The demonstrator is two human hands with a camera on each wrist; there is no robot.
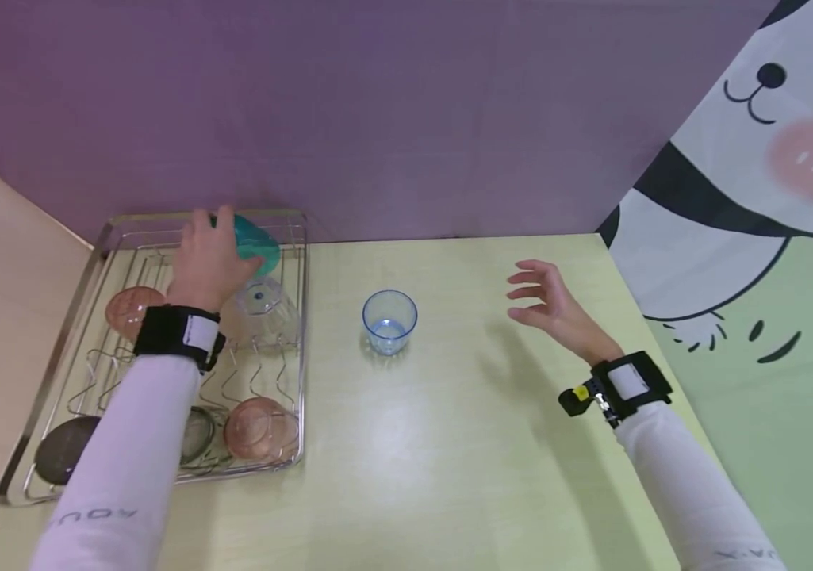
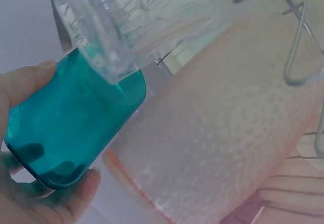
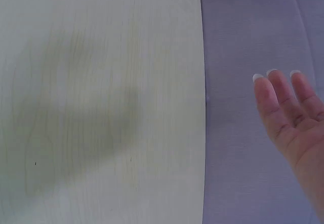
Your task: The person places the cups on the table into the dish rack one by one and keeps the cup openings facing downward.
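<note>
My left hand [image 1: 208, 266] grips a teal cup [image 1: 256, 244] at the back right of the wire dish rack [image 1: 299, 373]. In the left wrist view, thumb and fingers wrap one end of that teal cup [image 2: 76, 117]. A clear ribbed glass [image 1: 272, 313] lies close in front of it in the rack. My right hand [image 1: 545, 305] hovers over the right side of the table, fingers apart and gently bent, holding nothing. Between the hands, a clear blue-tinted glass [image 1: 389, 317] stands upright on the table.
A pink cup [image 1: 133, 309] sits left of my left wrist. Along the rack's front are a dark cup [image 1: 63, 452], a greyish glass [image 1: 197, 434] and another pink cup [image 1: 259, 428]. A purple cloth wall [image 1: 449, 119] rises behind the table [image 1: 406, 476].
</note>
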